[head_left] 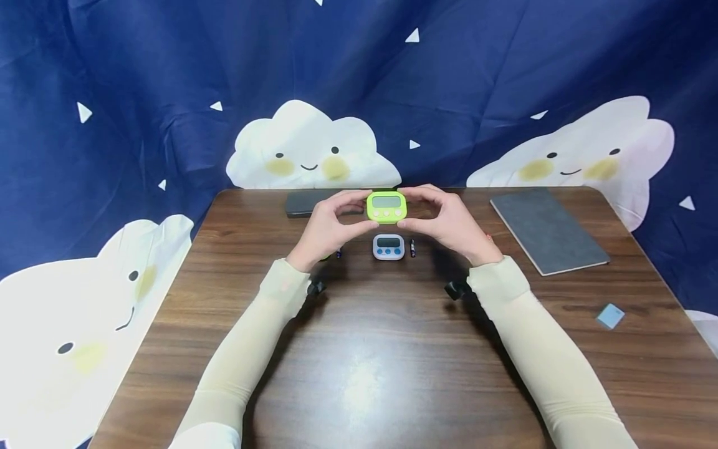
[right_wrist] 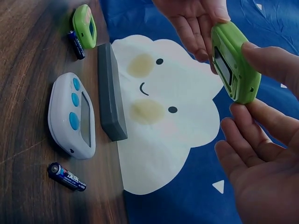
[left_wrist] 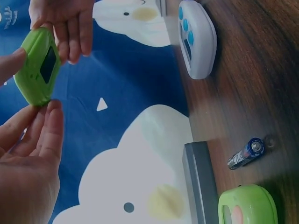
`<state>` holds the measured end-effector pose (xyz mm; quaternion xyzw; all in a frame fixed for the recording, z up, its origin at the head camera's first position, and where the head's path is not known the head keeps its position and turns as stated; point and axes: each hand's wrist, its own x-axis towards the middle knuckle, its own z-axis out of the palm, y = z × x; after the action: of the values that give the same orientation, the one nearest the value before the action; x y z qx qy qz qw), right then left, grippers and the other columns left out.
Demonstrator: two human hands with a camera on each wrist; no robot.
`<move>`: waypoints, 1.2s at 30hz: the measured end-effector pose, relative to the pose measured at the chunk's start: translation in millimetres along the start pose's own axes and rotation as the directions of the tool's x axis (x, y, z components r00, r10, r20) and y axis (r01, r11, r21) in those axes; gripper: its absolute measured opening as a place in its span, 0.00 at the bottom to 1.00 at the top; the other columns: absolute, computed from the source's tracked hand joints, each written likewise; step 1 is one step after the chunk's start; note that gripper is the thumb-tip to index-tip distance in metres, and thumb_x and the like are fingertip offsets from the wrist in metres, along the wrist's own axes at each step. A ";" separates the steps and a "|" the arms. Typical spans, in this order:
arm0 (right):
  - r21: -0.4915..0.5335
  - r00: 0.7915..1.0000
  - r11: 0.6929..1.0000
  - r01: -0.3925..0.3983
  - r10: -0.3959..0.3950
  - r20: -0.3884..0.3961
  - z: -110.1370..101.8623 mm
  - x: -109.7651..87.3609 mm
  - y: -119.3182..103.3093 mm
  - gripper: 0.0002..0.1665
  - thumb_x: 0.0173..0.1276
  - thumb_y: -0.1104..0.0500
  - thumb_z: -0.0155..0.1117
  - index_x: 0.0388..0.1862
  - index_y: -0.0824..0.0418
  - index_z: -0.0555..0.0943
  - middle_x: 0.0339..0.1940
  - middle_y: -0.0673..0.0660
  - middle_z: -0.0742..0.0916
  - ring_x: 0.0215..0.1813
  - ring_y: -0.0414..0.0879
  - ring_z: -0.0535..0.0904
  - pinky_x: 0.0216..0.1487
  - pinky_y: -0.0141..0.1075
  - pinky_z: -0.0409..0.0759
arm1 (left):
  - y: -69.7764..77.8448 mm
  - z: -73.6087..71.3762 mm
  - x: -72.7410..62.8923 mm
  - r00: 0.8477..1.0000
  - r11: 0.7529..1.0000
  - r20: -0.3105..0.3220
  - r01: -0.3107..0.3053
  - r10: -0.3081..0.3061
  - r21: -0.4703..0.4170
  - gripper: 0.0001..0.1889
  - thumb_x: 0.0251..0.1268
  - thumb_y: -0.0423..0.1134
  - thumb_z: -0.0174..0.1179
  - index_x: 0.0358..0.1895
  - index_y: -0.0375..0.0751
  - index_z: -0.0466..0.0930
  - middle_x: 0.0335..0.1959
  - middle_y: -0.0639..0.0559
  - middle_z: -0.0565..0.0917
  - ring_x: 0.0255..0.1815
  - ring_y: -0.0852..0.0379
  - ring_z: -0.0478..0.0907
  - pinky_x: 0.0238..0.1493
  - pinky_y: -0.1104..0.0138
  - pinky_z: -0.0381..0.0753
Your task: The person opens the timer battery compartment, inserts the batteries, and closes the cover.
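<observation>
Both hands hold up a green digital timer (head_left: 386, 207) above the table, its grey screen and pale buttons facing the head camera. My left hand (head_left: 328, 227) pinches its left side between thumb and fingers; my right hand (head_left: 451, 221) pinches the right side. A dark rectangular area shows on the timer's underside in the right wrist view. Beneath it on the table lies a white timer (head_left: 388, 247) with blue buttons. One battery (head_left: 412, 248) lies to its right, another battery (left_wrist: 246, 153) to its left. Beside that one is a second green timer (left_wrist: 250, 205), mostly hidden behind my left wrist in the head view.
A dark grey box-like object (head_left: 307, 202) lies at the table's back edge, partly behind the left hand. At the right are a grey notebook (head_left: 546, 227) and a small light-blue square (head_left: 610, 316). A blue curtain (head_left: 437, 81) with clouds hangs behind the wooden table (head_left: 359, 337).
</observation>
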<state>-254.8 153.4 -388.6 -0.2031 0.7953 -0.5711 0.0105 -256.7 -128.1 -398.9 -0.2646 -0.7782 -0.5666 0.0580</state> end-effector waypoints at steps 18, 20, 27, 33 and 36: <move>-0.052 0.997 0.997 0.057 -0.060 -0.055 11.0 -3.3 1.9 0.31 0.72 0.55 0.84 0.73 0.50 0.87 0.63 0.52 0.90 0.64 0.39 0.87 0.67 0.25 0.83 | -0.3 -4.1 -1.4 1.000 0.998 -0.020 0.006 -0.007 -0.066 0.25 0.66 0.36 0.83 0.67 0.46 0.91 0.65 0.48 0.92 0.63 0.52 0.91 0.72 0.42 0.88; -0.074 0.993 0.994 0.083 -0.088 -0.072 12.2 -3.8 2.1 0.31 0.71 0.56 0.85 0.72 0.49 0.88 0.63 0.51 0.91 0.64 0.40 0.87 0.68 0.26 0.84 | -0.8 -4.0 -1.0 0.999 0.997 -0.025 0.018 -0.020 -0.078 0.25 0.66 0.36 0.82 0.66 0.46 0.91 0.64 0.48 0.93 0.62 0.52 0.91 0.70 0.45 0.89; -0.287 0.946 0.928 0.237 -0.288 -0.150 16.1 -6.8 2.4 0.26 0.70 0.61 0.85 0.66 0.53 0.91 0.61 0.51 0.92 0.64 0.47 0.88 0.63 0.23 0.81 | 2.0 -3.6 -1.8 0.996 0.991 -0.038 0.080 -0.085 -0.107 0.22 0.69 0.37 0.81 0.65 0.46 0.92 0.58 0.44 0.95 0.59 0.45 0.93 0.59 0.64 0.93; -0.379 0.900 0.876 0.298 -0.390 -0.194 19.0 -6.3 4.1 0.22 0.68 0.64 0.85 0.60 0.55 0.94 0.58 0.53 0.93 0.62 0.50 0.89 0.62 0.28 0.81 | 4.8 -1.2 -2.9 0.993 0.989 -0.060 0.090 -0.098 -0.119 0.20 0.71 0.37 0.79 0.64 0.43 0.93 0.56 0.41 0.95 0.53 0.44 0.94 0.54 0.69 0.93; -0.395 0.891 0.865 0.311 -0.410 -0.196 19.6 -5.1 5.8 0.21 0.67 0.65 0.86 0.58 0.55 0.94 0.56 0.53 0.94 0.61 0.51 0.90 0.63 0.28 0.82 | 5.7 0.2 -2.8 0.994 0.989 -0.073 0.073 -0.083 -0.125 0.19 0.73 0.36 0.77 0.64 0.40 0.92 0.58 0.39 0.94 0.54 0.45 0.94 0.56 0.69 0.94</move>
<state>-247.0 139.0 -401.8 -0.2671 0.8256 -0.4331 -0.2438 -251.6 -127.7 -395.2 -0.2148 -0.7489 -0.6249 0.0497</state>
